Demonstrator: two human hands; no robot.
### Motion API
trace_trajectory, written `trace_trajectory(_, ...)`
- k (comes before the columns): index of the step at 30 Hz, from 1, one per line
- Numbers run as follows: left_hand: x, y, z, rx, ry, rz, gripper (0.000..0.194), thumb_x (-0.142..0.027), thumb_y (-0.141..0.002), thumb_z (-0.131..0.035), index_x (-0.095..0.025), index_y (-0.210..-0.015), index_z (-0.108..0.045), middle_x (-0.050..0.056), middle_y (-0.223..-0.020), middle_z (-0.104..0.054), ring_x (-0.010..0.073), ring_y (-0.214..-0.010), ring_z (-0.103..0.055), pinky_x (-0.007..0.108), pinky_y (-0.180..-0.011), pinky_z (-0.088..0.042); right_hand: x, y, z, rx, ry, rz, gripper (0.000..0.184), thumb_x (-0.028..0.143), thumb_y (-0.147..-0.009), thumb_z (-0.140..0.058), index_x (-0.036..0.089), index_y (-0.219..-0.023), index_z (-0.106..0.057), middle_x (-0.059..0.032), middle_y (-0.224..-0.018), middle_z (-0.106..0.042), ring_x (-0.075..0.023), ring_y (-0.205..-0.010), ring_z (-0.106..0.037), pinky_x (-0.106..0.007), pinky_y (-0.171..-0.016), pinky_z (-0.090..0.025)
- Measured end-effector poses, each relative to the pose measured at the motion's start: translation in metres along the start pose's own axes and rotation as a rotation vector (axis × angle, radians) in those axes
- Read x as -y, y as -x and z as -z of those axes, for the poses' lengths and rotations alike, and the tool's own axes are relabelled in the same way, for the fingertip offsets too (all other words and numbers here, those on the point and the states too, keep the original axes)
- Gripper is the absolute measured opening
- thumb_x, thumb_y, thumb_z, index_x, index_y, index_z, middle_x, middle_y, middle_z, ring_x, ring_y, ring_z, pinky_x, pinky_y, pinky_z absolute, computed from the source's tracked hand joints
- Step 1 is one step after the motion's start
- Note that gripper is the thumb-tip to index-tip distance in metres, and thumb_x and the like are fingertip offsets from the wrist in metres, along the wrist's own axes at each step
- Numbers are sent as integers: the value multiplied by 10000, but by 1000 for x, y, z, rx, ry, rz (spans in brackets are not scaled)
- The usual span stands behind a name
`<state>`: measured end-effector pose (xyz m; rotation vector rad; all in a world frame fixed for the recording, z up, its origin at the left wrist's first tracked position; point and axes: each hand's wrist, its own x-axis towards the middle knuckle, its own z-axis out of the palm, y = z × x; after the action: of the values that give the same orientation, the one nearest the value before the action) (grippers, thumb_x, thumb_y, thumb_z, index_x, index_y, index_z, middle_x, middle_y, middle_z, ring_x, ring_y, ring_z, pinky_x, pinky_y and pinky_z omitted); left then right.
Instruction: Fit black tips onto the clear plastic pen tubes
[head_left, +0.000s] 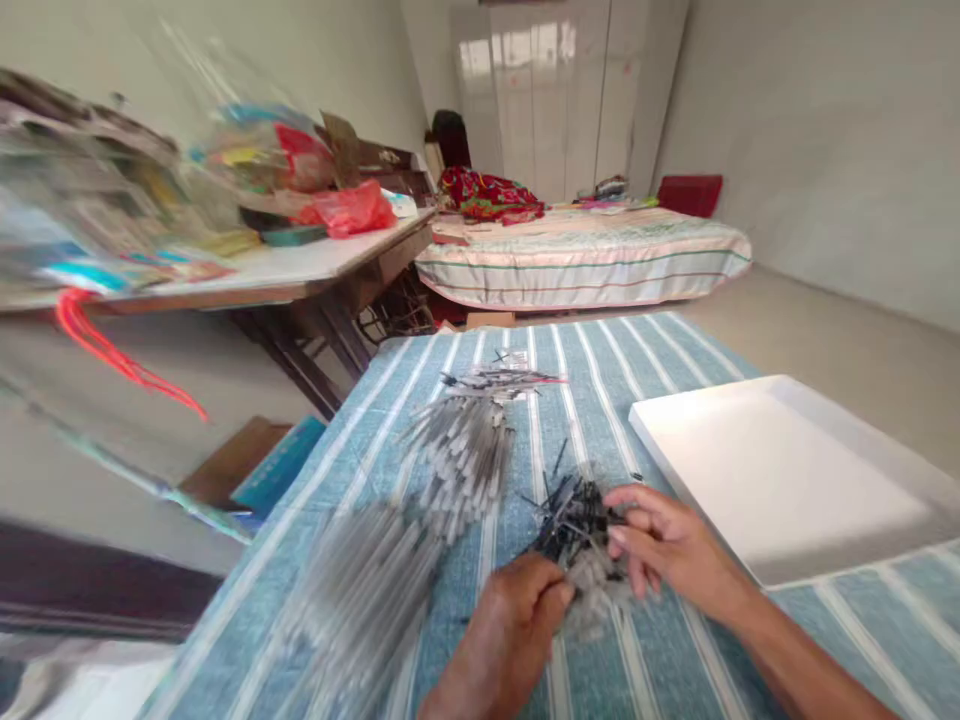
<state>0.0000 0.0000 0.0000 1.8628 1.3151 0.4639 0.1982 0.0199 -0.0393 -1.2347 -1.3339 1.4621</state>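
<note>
My left hand [510, 625] is curled closed at the near edge of a small heap of dark, thin pen parts [574, 520] on the blue striped cloth [675, 660]. What its fingers pinch is hidden. My right hand [664, 545] rests on the same heap from the right, fingers bent and slightly apart, touching the dark pieces. To the left lies a long pile of grey clear pen tubes [457, 455], blurred by motion nearer to me.
A white shallow tray [787, 470] sits on the cloth at the right. A cluttered table [300, 265] with bags stands at the left, a bed [585, 255] and white wardrobe behind. A few more pen parts [510, 378] lie further up the cloth.
</note>
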Motion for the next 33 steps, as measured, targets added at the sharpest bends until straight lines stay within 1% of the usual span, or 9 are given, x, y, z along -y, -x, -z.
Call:
trace_trajectory(5,3,-1,-2,-24,5,-17,231,-206,-827,-410,-168,-626,-517,7,-678,-538,128,-691,-518,188,-558,-357,-3,2,-11,78,65,44,245,408,-826,-487,170,-873,-526,48,-580,-572,-48,-322,-497,-149,-338,-325)
trace_trajectory(9,2,-3,-4,-11,14,-14,201,-209,-812,-427,-170,-647,-535,4,-668,-535,135,-703,-531,184,-544,-360,0,5,-14,158,68,47,302,395,-834,-477,158,-649,-499,47,-502,-544,-58,-340,-515,-147,-349,-310)
trace_trajectory(11,4,-2,4,22,21,14,187,-214,-800,-441,-172,-644,-535,-10,-631,-519,128,-657,-533,181,-517,-354,4,5,-6,102,27,40,288,392,-828,-490,158,-661,-502,37,-520,-572,-57,-330,-506,-149,-345,-307)
trace_trajectory(16,26,2,46,122,89,142,156,-253,-766,-501,-164,-644,-538,-54,-517,-456,93,-471,-479,183,-452,-337,13,-2,19,-249,-158,45,306,398,-803,-530,155,-619,-503,41,-436,-545,-57,-278,-455,-148,-302,-273)
trace_trajectory(20,40,3,67,-164,246,205,180,-311,-762,-552,-153,-676,-544,-61,-462,-472,76,-422,-418,179,-429,-326,4,-11,21,-314,-135,3,340,428,-792,-530,159,-588,-489,41,-381,-506,-69,-261,-431,-156,-283,-274)
trace_trajectory(25,19,-7,45,-496,867,44,132,-278,-783,-566,-146,-775,-556,-21,-587,-570,59,-466,-429,166,-441,-337,-3,-11,10,-421,-4,59,288,466,-809,-487,180,-815,-513,56,-495,-536,-67,-277,-433,-163,-289,-278)
trace_trajectory(27,3,-13,31,-536,1121,-14,94,-235,-774,-582,-152,-788,-540,10,-722,-605,57,-512,-452,161,-451,-349,3,-4,-3,-343,75,117,270,448,-819,-479,183,-854,-521,58,-533,-527,-60,-313,-435,-168,-326,-311)
trace_trajectory(29,-13,-19,19,-546,1302,-44,87,-205,-769,-589,-157,-788,-519,28,-795,-608,60,-544,-469,161,-459,-363,13,6,-21,-108,163,172,267,425,-824,-479,170,-779,-545,50,-543,-505,-60,-372,-450,-170,-376,-341)
trace_trajectory(33,-34,-24,3,-483,1476,-29,51,-190,-802,-548,-163,-804,-505,30,-787,-593,63,-556,-479,164,-470,-395,22,21,-60,191,124,165,366,480,-791,-500,163,-608,-495,59,-464,-429,-61,-374,-456,-157,-361,-306)
